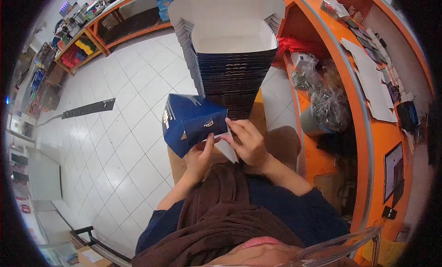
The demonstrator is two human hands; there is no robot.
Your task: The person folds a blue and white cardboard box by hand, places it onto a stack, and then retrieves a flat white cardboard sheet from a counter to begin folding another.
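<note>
A dark blue folded carton (193, 122) with white print is held tilted in front of the lap. My left hand (200, 156) grips its lower edge, the thumb on the blue face. My right hand (247, 140) pinches the carton's right corner, near a white inner flap (227, 149) that points down. Just beyond the carton rises a tall stack of nested boxes (235, 74), dark outside and white inside, with wide white flaps at the top.
At the right stands an orange desk (363, 129) with papers and a screen on it. Plastic-wrapped items (327, 106) fill its lower shelf. An orange workbench (94, 28) is at the back left, beyond the tiled floor (124, 124).
</note>
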